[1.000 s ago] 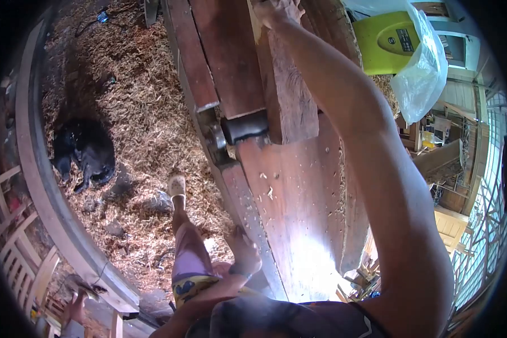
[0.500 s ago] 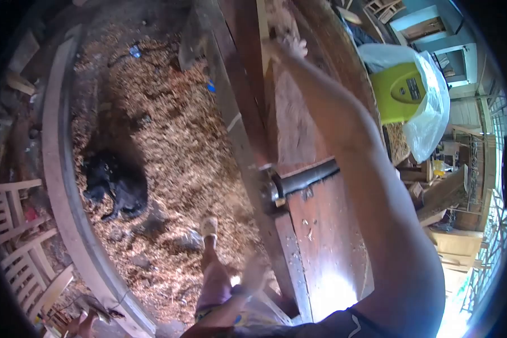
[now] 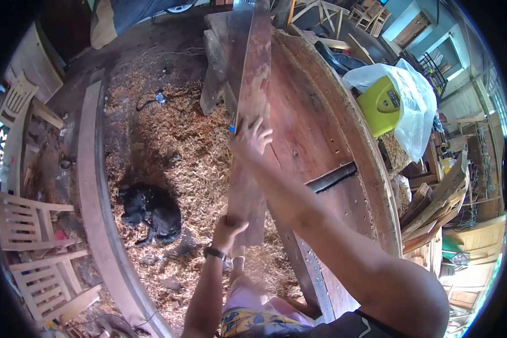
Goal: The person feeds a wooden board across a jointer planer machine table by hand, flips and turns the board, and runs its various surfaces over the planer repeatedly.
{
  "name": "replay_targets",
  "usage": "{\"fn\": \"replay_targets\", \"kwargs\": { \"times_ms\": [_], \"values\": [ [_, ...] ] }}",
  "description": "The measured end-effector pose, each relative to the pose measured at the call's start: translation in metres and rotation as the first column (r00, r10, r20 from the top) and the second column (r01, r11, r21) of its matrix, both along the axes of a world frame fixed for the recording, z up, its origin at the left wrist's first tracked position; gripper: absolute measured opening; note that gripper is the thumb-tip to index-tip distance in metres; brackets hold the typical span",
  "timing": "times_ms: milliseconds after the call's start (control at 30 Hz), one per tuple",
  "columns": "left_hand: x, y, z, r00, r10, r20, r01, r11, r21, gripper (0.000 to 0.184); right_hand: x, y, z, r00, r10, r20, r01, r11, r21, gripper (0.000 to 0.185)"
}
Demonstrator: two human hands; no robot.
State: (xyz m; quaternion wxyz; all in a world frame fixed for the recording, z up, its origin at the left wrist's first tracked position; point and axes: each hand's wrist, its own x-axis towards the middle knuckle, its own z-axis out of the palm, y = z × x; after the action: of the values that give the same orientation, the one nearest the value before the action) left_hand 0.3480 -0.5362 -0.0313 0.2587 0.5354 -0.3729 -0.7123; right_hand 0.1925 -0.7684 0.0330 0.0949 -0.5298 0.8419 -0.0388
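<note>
A long reddish-brown wooden board (image 3: 249,194) stretches away from me, raised above the shavings-covered floor. My left hand (image 3: 227,232), with a watch on its wrist, grips the near end, thumb over the top face. Farther along, my right hand (image 3: 254,137) is closed over the same board, fingers across its upper face. To the right of the board lies a wide wooden workbench (image 3: 315,129). A dark bar (image 3: 332,177) sits across the bench surface, apart from both hands.
A black dog (image 3: 150,213) lies curled on the wood shavings (image 3: 203,163) at left. Beyond it runs a long timber beam (image 3: 96,169), with slatted chair parts (image 3: 34,219) farther left. A green machine under plastic (image 3: 380,104) and scrap wood (image 3: 439,203) are at right.
The board has lifted off the bench and swung left, over the floor. My left hand has come up onto its near end; my right hand has drawn closer to me. My view has shifted.
</note>
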Motion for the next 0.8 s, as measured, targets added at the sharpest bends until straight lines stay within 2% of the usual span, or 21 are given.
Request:
{"fn": "replay_targets", "kwargs": {
  "times_ms": [67, 100, 200, 267, 300, 333, 400, 433, 500, 533, 567, 600, 633, 667, 700, 733, 800],
  "values": [
    [0.015, 0.039, -0.002, 0.986, 0.126, -0.110, -0.127, 0.992, -0.003, 0.043, 0.012, 0.042, 0.002, 0.996, 0.082, -0.031, -0.081, 0.996, 0.024, 0.085],
    [0.022, 0.055, 0.010, 0.991, 0.108, -0.075, -0.106, 0.994, 0.029, 0.034, 0.017, 0.064, 0.003, 0.990, 0.131, -0.050, -0.129, 0.991, 0.036, 0.086],
    [0.042, 0.120, 0.008, 0.997, 0.077, -0.020, -0.076, 0.996, 0.036, 0.035, 0.025, 0.141, 0.000, 0.967, 0.219, 0.131, -0.212, 0.975, -0.066, 0.087],
    [0.056, 0.173, -0.011, 0.995, 0.048, 0.089, -0.044, 0.998, -0.052, 0.037, 0.019, 0.197, 0.001, 0.930, 0.342, 0.136, -0.339, 0.940, -0.045, 0.086],
    [0.055, 0.201, 0.001, 0.987, 0.093, 0.128, -0.089, 0.995, -0.036, 0.039, 0.014, 0.227, 0.003, 0.903, 0.406, 0.138, -0.405, 0.914, -0.036, 0.086],
    [0.059, 0.227, -0.002, 0.991, 0.068, 0.112, -0.063, 0.997, -0.051, 0.040, 0.009, 0.259, 0.011, 0.874, 0.461, 0.152, -0.464, 0.886, -0.020, 0.087],
    [0.057, 0.286, -0.029, 0.983, 0.149, 0.111, -0.143, 0.988, -0.057, 0.034, -0.003, 0.329, 0.023, 0.804, 0.567, 0.180, -0.579, 0.816, 0.013, 0.089],
    [0.055, 0.312, -0.032, 0.990, 0.133, 0.046, -0.130, 0.990, -0.050, 0.035, -0.008, 0.362, 0.017, 0.775, 0.610, 0.164, -0.621, 0.783, 0.020, 0.090],
    [0.046, 0.375, -0.035, 0.991, 0.089, 0.103, -0.087, 0.996, -0.026, 0.039, -0.015, 0.435, 0.004, 0.711, 0.690, 0.139, -0.701, 0.712, 0.051, 0.093],
    [0.042, 0.399, -0.043, 0.990, 0.068, 0.126, -0.066, 0.998, -0.017, 0.039, -0.018, 0.476, 0.011, 0.741, 0.633, 0.224, -0.648, 0.762, -0.011, 0.094],
    [0.050, 0.430, -0.097, 0.982, -0.059, 0.178, 0.067, 0.997, -0.040, 0.042, -0.020, 0.516, 0.021, 0.758, 0.574, 0.309, -0.584, 0.809, -0.071, 0.096],
    [0.047, 0.453, -0.082, 0.982, -0.051, 0.184, 0.079, 0.986, -0.147, 0.044, -0.020, 0.556, 0.027, 0.761, 0.514, 0.395, -0.510, 0.851, -0.126, 0.098],
    [0.032, 0.474, -0.058, 0.982, -0.041, 0.187, 0.089, 0.963, -0.254, 0.046, -0.021, 0.605, 0.020, 0.797, 0.405, 0.448, -0.352, 0.914, -0.200, 0.099],
    [0.022, 0.488, -0.039, 0.960, -0.141, 0.240, 0.193, 0.959, -0.207, 0.046, -0.019, 0.653, 0.011, 0.812, 0.297, 0.503, -0.186, 0.948, -0.259, 0.100],
    [0.011, 0.503, -0.020, 0.926, -0.244, 0.288, 0.297, 0.941, -0.159, 0.047, -0.015, 0.693, 0.007, 0.791, 0.082, 0.607, -0.023, 0.994, -0.105, 0.095],
    [0.005, 0.523, -0.022, 0.913, -0.264, 0.310, 0.325, 0.932, -0.163, 0.048, -0.014, 0.734, 0.001, 0.730, -0.147, 0.667, 0.130, 0.989, 0.075, 0.091],
    [-0.001, 0.561, -0.031, 0.879, -0.308, 0.364, 0.386, 0.908, -0.165, 0.052, -0.024, 0.800, -0.044, 0.346, -0.196, 0.917, 0.259, 0.960, 0.108, 0.080]
  ]
}}
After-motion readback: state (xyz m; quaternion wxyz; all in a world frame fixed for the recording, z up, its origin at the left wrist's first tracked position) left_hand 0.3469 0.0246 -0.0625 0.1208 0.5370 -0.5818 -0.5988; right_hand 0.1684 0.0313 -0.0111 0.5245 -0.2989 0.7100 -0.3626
